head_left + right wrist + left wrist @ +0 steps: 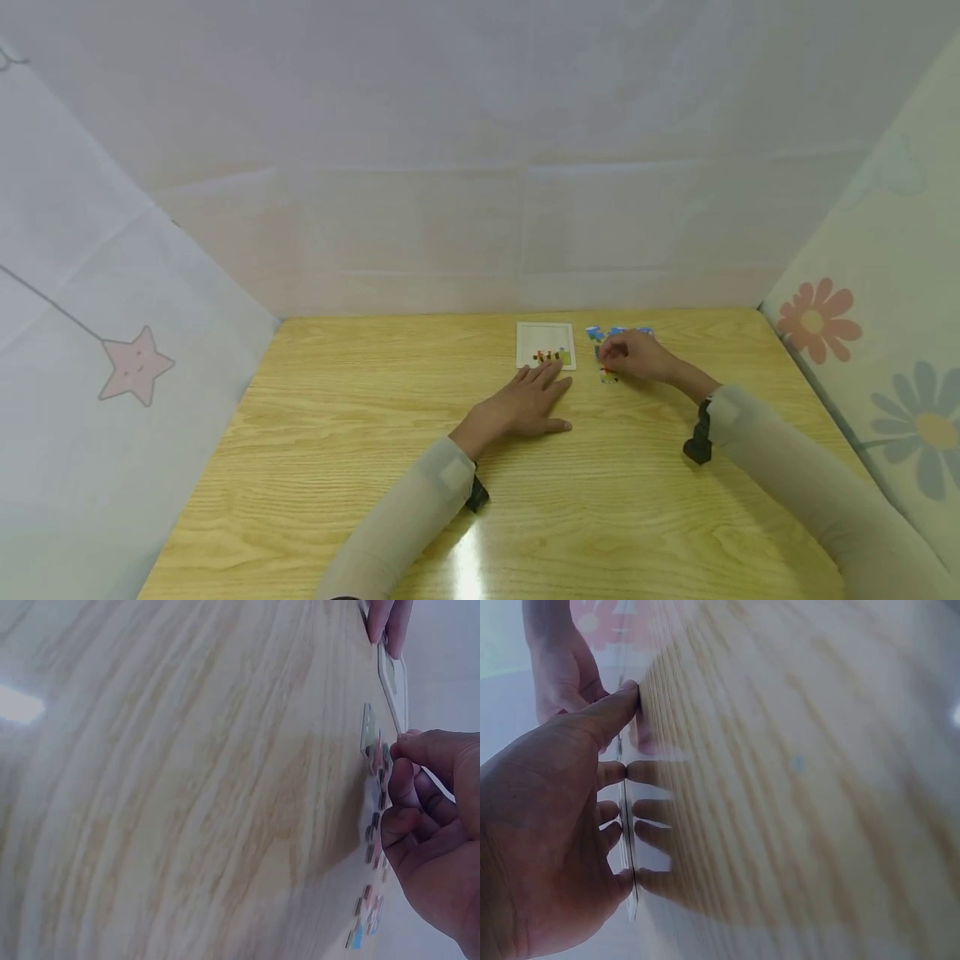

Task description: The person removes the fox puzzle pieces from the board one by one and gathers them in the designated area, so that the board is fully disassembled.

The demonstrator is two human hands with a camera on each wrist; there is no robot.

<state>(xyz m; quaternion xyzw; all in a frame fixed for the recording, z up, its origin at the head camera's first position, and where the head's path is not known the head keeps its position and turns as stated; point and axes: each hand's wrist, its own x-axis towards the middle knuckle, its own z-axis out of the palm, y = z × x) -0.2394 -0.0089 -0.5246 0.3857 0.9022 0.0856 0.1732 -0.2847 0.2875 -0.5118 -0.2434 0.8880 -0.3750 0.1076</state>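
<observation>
A pale puzzle tray (530, 339) lies near the table's far edge, with several joined puzzle pieces (551, 356) along its bottom right. My left hand (528, 400) lies flat, fingers spread, its fingertips resting on the tray's near edge. Right of the tray, my right hand (641, 354) is over the loose pieces, thumb and fingers curled together. It pinches a small dark puzzle piece (597, 352) at the fingertips, mostly hidden by them. Just below is a loose yellow and red piece (608, 377). Blue pieces (595, 332) lie behind the hand, partly covered.
The wooden table (360, 417) meets a pale cloth backdrop (420, 225) just behind the tray. Printed side cloths stand left and right. In the right wrist view, several loose pieces (373, 840) lie flat in a row beside the right hand.
</observation>
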